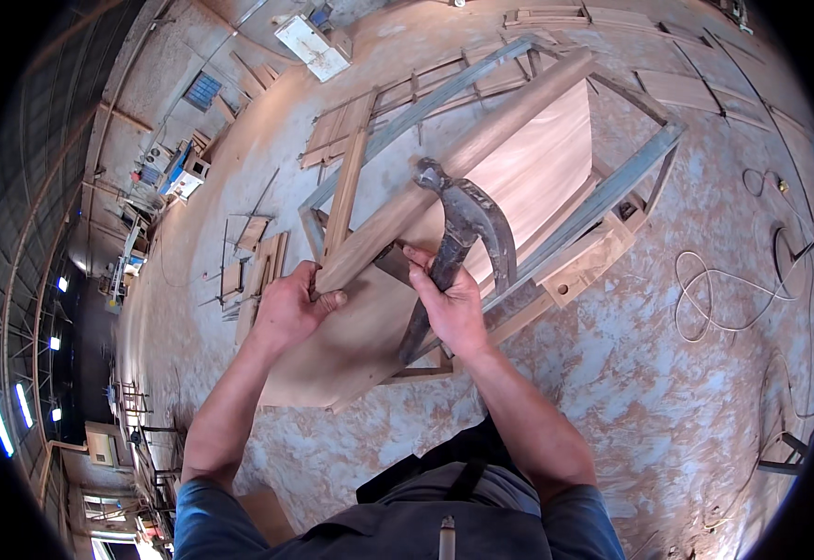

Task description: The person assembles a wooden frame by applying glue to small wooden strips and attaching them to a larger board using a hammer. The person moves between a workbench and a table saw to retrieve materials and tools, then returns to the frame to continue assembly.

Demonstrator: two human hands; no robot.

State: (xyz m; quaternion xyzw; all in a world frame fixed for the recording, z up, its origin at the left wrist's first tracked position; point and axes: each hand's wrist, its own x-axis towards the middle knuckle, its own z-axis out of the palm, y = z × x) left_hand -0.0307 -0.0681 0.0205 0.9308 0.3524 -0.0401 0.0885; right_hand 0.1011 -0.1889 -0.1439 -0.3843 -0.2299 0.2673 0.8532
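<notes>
Currently, your left hand (287, 310) is closed around the near end of a long wooden beam (486, 140), with the thumb on the side facing you and the fingers at the far edge. The beam slants away from you, up and to the right, above a broad pale panel (346, 341); you can't tell from this angle whether the two touch along its length.

Your right hand (455, 308) is wrapped around the handle of a claw hammer (459, 233). The hammer's head is uppermost, its striking end beside the beam's right edge in this view and its claw curving down to the right. Your right fingertips are also at a small dark flat piece (396, 265), which sits just beside the beam, between your two hands. What that piece is can't be made out.

Around the panel runs a grey-blue frame (633, 171), and a narrower wooden rail (351, 177) slants up to the left of the beam. Beyond the frame's right side you have a wooden piece with a round hole (570, 276). Farther right, a pale cable (705, 324) lies looped on the blotchy floor (603, 411). A white box (313, 49) stands well apart, near the top.
</notes>
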